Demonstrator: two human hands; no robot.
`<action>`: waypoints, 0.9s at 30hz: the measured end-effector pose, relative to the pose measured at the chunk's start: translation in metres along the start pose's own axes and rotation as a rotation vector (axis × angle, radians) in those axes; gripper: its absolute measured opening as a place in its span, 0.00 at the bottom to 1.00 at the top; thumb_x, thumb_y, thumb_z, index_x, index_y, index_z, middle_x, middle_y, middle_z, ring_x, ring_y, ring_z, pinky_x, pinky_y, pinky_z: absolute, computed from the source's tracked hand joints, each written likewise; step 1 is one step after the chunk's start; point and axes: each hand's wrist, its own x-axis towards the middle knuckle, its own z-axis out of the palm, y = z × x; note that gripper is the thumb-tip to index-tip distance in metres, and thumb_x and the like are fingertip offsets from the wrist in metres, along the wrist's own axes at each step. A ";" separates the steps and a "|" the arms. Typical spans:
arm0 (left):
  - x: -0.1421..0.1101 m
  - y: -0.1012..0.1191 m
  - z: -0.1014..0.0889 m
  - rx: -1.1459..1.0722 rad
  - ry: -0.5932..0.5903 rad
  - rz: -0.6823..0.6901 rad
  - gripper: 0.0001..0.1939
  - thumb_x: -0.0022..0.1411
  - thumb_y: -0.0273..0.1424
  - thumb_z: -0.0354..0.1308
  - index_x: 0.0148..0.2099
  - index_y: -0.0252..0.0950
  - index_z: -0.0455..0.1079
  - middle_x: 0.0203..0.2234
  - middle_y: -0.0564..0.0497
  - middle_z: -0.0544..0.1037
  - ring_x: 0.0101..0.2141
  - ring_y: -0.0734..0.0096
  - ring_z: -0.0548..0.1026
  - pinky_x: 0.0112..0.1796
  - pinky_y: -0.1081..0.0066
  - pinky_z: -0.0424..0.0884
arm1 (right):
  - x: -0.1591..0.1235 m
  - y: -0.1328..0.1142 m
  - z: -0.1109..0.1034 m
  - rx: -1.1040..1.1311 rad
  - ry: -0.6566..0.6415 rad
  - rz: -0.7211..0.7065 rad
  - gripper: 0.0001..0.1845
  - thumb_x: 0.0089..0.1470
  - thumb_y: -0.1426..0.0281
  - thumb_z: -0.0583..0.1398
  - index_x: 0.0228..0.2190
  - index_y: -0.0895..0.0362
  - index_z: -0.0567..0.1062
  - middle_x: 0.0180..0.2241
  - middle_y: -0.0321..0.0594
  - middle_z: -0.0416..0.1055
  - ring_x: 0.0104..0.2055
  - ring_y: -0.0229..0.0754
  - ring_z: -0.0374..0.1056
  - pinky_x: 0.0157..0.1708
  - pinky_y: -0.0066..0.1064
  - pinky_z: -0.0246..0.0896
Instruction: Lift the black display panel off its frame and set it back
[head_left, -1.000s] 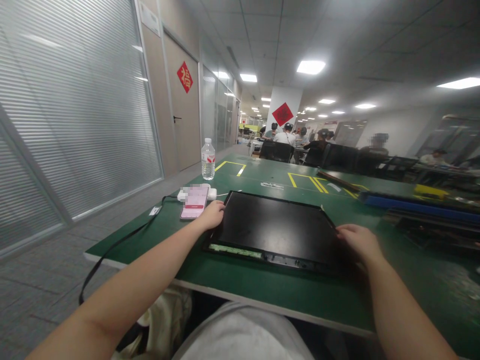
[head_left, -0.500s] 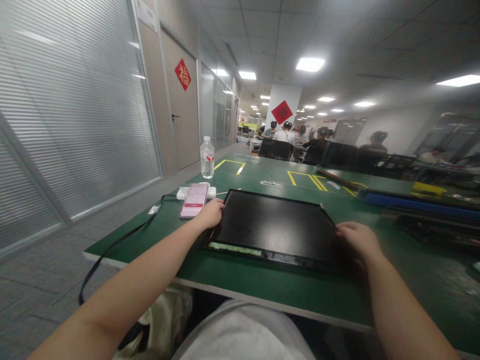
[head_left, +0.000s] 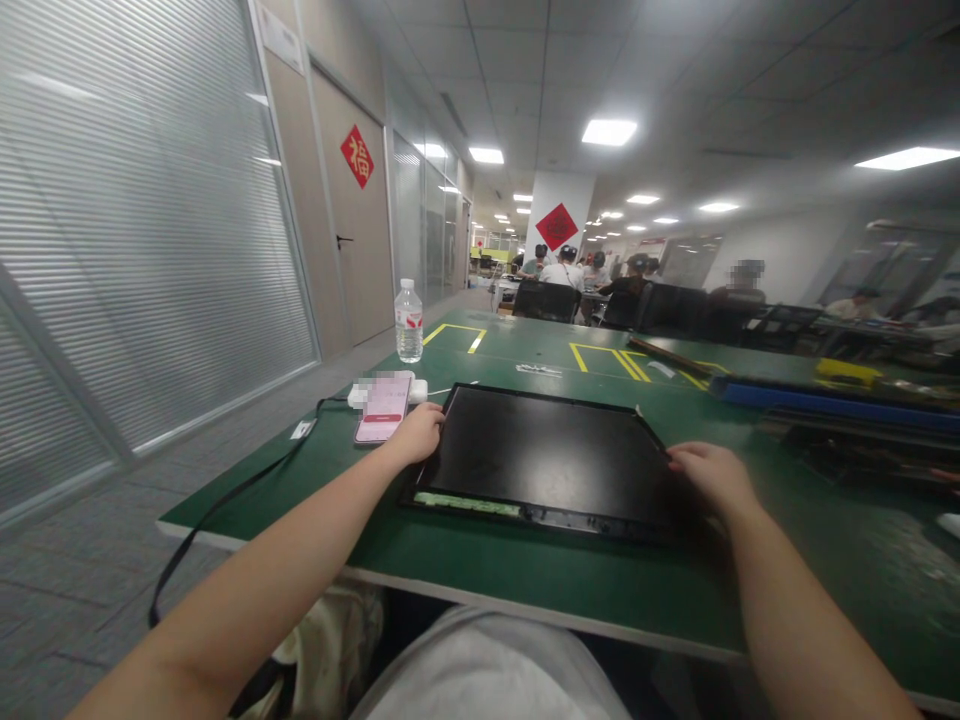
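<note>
A black display panel [head_left: 547, 450] lies screen up on the green table in front of me. Along its near edge runs a strip with a green circuit board [head_left: 465, 503] on the left part. My left hand [head_left: 417, 434] grips the panel's left edge, its fingers closed at the rim. On the opposite side my right hand [head_left: 711, 478] pinches the right edge between thumb and fingers. Just beyond my left hand is a phone [head_left: 384, 408] with a lit pinkish screen, resting against a white object [head_left: 418, 391].
A water bottle [head_left: 409, 322] stands at the table's far left. Yellow tape [head_left: 454, 328] marks the green table [head_left: 525, 590]. Long dark and blue bars [head_left: 817, 400] lie at the right, with a yellow item [head_left: 847, 374]. A black cable [head_left: 247, 482] hangs over the left edge. Several people sit farther back.
The camera view has shifted slightly, moving the scene a little to the left. Both hands keep their hold on the display panel, which shows no clear movement on the table.
</note>
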 end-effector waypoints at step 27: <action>-0.021 0.017 -0.005 0.261 -0.245 0.147 0.30 0.59 0.42 0.60 0.61 0.36 0.67 0.64 0.37 0.60 0.64 0.45 0.58 0.62 0.54 0.56 | -0.002 -0.004 0.006 -0.211 0.015 -0.168 0.17 0.49 0.68 0.57 0.37 0.52 0.83 0.40 0.42 0.80 0.44 0.51 0.74 0.42 0.36 0.66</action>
